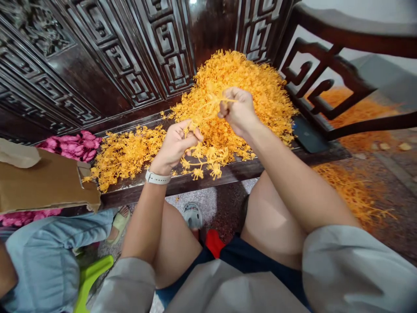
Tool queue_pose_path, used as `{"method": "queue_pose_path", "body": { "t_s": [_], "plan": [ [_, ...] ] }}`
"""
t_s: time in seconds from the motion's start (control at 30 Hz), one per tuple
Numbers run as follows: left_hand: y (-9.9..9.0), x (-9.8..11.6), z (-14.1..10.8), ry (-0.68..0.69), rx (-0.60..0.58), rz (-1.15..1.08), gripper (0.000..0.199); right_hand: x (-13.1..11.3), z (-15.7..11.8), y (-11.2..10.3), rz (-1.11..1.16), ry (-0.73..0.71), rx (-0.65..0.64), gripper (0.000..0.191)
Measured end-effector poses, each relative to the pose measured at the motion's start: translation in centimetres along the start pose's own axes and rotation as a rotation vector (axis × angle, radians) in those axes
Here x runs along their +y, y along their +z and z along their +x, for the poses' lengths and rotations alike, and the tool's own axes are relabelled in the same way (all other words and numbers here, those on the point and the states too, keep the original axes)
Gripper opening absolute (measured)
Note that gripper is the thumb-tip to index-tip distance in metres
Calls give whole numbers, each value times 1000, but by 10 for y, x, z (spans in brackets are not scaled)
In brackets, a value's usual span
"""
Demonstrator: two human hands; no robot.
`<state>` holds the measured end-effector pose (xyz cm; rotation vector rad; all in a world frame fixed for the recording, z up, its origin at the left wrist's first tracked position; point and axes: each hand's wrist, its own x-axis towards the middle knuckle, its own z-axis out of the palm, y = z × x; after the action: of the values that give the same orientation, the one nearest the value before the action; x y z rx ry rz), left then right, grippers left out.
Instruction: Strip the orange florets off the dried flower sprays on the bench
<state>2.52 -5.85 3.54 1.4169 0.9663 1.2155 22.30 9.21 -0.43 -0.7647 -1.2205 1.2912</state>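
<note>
Clearances about the large orange pile point(260, 82). The carved backrest point(130, 65) is closing off its rear, and the curved armrest point(361, 37) is blocking its right, beyond a dark flat device point(310, 134) lying just beside it. To its left, a low orange heap point(130, 150) and then a cardboard box point(39, 180) are obstructing passage. In front, an open lane is running between the left forearm point(145, 221) and right forearm point(293, 182)
</note>
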Motion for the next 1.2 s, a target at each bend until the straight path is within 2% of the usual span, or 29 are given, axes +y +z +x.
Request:
{"method": "queue_pose_path", "body": {
  "t_s": [0.13, 0.2, 0.23, 0.3, 0.33, 0.4, 0.47, 0.5, 0.57, 0.63, 0.8, 0.93, 1.13, 1.2],
  "plan": [
    [0, 12, -6, -35, -98, -2, 20, -7, 28, -48, -115, -28, 329, 34],
    [-6, 11, -5, -54, -63, 44, 23, -16, 29, -65, -182, -40, 340, 24],
    [-9, 9, -3, -80, -38, 62, 27, -20, 25, -68, -244, -44, 310, 30],
    [-16, 3, 1, -133, 10, 81, 38, -27, 12, -62, -415, -81, 239, 59],
    [-18, -1, 3, -150, 33, 86, 43, -29, 4, -54, -497, -121, 212, 65],
    [-20, -6, 6, -134, 94, 100, 45, -33, -13, -32, -549, -210, 116, 52],
    [-19, -9, 7, -75, 153, 129, 47, -37, -28, -8, -486, -233, -102, 28],
    [-17, -10, 8, -40, 165, 145, 48, -40, -35, 2, -442, -215, -233, 30],
    [-13, -11, 9, 13, 152, 170, 47, -45, -46, 19, -384, -154, -450, 46],
    [-9, -11, 9, 25, 108, 182, 42, -47, -55, 28, -376, -130, -546, 55],
    [-5, -10, 9, -19, 45, 170, 36, -40, -56, 31, -400, -186, -543, 67],
    [-7, -12, 8, -17, 73, 179, 35, -39, -53, 25, -406, -156, -508, 71],
    [-7, -11, 8, -67, 6, 219, 35, -34, -53, 33, -421, -195, -326, 67],
    [-5, -6, 5, -68, -71, 217, 35, -33, -46, 34, -390, -175, -228, 65]
  ]
}}
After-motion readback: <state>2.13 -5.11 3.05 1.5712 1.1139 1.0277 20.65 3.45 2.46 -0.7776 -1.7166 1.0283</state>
